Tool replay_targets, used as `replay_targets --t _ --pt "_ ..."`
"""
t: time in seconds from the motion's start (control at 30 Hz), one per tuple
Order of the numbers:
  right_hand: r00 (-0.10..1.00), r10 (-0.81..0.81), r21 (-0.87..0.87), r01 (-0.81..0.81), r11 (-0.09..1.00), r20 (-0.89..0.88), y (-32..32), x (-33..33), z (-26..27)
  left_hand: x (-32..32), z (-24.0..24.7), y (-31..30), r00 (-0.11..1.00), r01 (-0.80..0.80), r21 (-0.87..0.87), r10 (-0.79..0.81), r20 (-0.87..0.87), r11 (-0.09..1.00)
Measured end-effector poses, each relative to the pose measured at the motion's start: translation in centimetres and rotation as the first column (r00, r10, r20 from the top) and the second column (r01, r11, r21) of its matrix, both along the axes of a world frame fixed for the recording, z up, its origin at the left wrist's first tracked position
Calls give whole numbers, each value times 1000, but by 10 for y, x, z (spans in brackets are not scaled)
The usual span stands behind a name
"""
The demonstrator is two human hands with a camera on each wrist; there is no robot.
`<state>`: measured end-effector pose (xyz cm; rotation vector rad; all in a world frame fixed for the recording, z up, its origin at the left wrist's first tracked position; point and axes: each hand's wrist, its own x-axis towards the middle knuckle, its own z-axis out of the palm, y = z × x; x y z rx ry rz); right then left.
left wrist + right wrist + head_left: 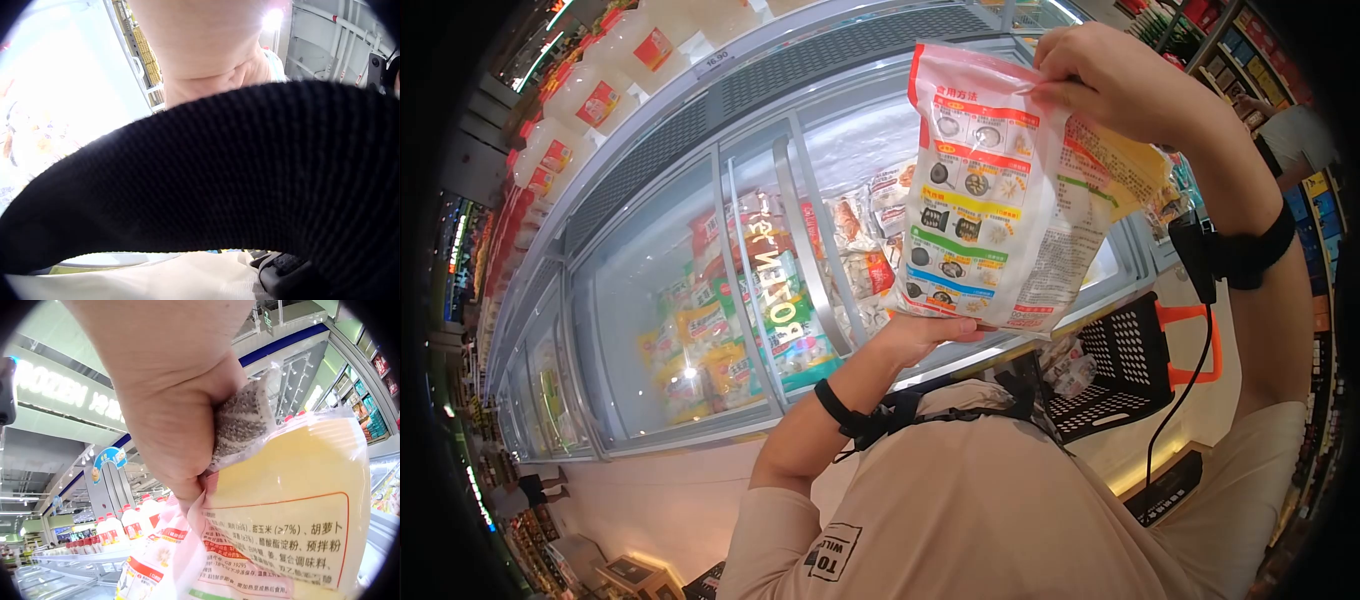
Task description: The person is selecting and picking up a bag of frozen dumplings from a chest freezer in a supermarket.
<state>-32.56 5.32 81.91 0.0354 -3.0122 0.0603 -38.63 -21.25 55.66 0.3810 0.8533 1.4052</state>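
Note:
A white frozen-food bag (pixel 982 215) with a red top edge and printed cooking pictures is held up over the freezer. My right hand (pixel 1100 85) grips it by the top corner. The same hand also holds a yellow bag (pixel 294 478) behind it, printed with an ingredient list in the right wrist view. Under the white bag's lower edge is my left hand (pixel 920 338), its thumb lying over the front and its other fingers hidden behind the bag. In the left wrist view a black strap (pixel 206 175) covers most of the picture.
The chest freezer (pixel 650 250) has sliding glass lids and holds several frozen packs (pixel 710 340). Bottles (pixel 635 50) with red caps line the shelf above it. A black shopping basket (pixel 1105 370) with an orange handle (pixel 1215 345) is below my right arm, with packs inside.

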Motion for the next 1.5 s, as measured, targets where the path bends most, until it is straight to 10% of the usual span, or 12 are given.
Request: replay_targets --t 1.5 --pt "975 -178 152 157 976 136 -5 -30 6 -10 0 -2 998 -50 -4 50 39 999"
